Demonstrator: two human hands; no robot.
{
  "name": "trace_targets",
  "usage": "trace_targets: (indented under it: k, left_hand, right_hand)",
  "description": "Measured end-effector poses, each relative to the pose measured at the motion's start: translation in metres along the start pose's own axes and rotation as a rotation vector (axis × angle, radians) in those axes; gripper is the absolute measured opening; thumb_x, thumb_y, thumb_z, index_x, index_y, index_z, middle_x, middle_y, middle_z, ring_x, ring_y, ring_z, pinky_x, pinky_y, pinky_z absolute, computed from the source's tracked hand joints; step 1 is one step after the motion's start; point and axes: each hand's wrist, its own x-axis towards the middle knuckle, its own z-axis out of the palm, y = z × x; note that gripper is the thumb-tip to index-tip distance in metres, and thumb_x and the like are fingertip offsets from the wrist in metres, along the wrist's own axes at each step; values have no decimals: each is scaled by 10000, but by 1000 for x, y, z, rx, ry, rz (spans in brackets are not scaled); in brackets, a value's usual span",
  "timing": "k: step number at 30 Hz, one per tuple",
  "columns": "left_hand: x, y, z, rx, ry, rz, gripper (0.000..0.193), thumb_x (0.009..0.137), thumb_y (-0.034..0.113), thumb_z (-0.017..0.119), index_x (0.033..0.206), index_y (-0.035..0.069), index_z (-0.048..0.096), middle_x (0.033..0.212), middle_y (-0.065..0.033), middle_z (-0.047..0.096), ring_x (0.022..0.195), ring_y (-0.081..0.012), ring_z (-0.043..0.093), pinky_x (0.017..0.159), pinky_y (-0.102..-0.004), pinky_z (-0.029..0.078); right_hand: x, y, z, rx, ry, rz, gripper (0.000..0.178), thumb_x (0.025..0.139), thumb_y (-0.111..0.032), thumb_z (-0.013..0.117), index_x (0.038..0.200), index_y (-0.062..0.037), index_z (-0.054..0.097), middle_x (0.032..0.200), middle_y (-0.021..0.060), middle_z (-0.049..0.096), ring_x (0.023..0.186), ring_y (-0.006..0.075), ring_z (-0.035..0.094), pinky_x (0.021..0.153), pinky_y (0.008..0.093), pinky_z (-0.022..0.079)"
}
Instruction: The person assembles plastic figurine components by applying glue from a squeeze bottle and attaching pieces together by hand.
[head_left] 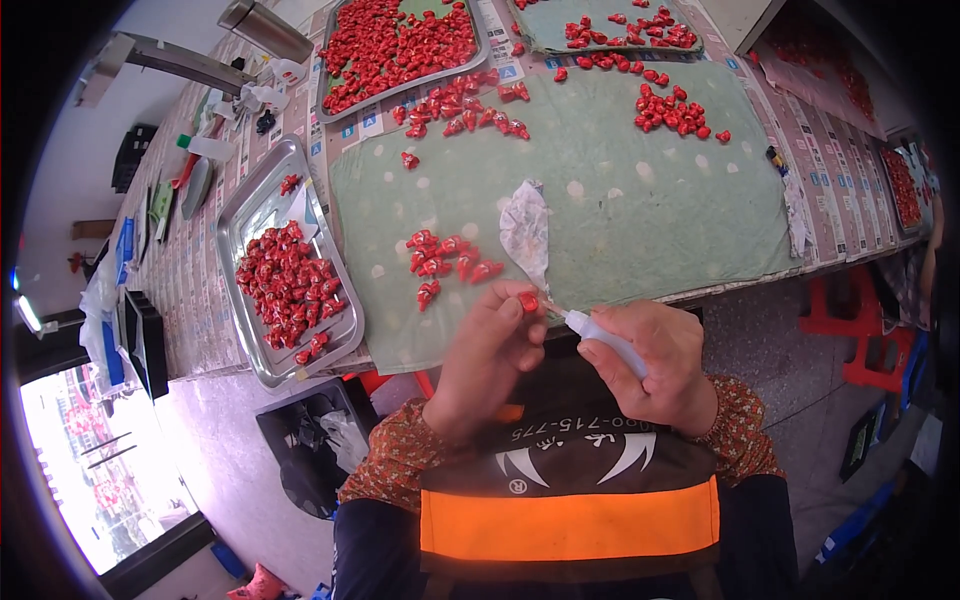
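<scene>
Left hand (485, 345) pinches small red trinket (528, 302) by fingertips, likely keeping its surface exposed; right hand (662, 362) grips white squeeze bottle (618, 348), nozzle toward it.

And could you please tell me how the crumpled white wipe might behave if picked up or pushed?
The wipe is probably floppy, judging by its many creases. It looks thin, so likely light. Lying spread on the green mat, it would more likely slide or bunch than roll.
</scene>
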Motion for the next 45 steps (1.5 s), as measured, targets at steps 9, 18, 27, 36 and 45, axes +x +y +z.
trace_targets:
  k: [9, 18, 27, 36, 45]
  left_hand:
    - [-2, 3, 5, 159, 52, 115, 165, 1004, 180, 543, 1137, 87, 512, 1122, -59, 529, 848, -99, 520, 604, -213, 420]
    - [-1, 0, -1, 240, 53, 228, 168, 1003, 100, 524, 1167, 71, 500, 1155, -72, 524, 830, -100, 526, 611, -225, 453]
    - [-1, -1, -3, 306, 34, 294, 175, 998, 77, 519, 1168, 49, 490, 1160, -84, 523, 835, -107, 531, 608, -229, 465]
    - [0, 1, -3, 261, 12, 264, 180, 1003, 105, 524, 1172, 55, 491, 1151, -84, 527, 833, -109, 535, 607, -230, 464]
    - [-1, 7, 0, 145, 19, 150, 198, 1026, 218, 505, 1182, 97, 497, 1091, -47, 520, 823, -101, 516, 608, -219, 442]
  right_hand:
    - [-1, -1, 0, 7, -15, 5, 336, 738, -59, 786, 1029, -23, 622, 763, 120, 652, 629, 301, 656, 543, 365, 509]
    - [-2, -1, 4, 55, -12, 11, 324, 746, -62, 779, 1028, -29, 624, 781, 125, 664, 647, 304, 667, 555, 363, 517]
    - [-1, -2, 1, 53, -12, 34, 302, 763, -68, 773, 1018, -29, 616, 793, 131, 675, 660, 309, 677, 560, 358, 523]
    - [-3, 5, -3, 203, -25, 180, 284, 813, -115, 771, 1023, -33, 596, 821, 110, 667, 657, 214, 669, 587, 298, 511]
    - [11, 42, 1, 225, 14, 411, 234, 877, -175, 731, 992, -24, 595, 837, 84, 636, 700, 126, 613, 634, 252, 480]
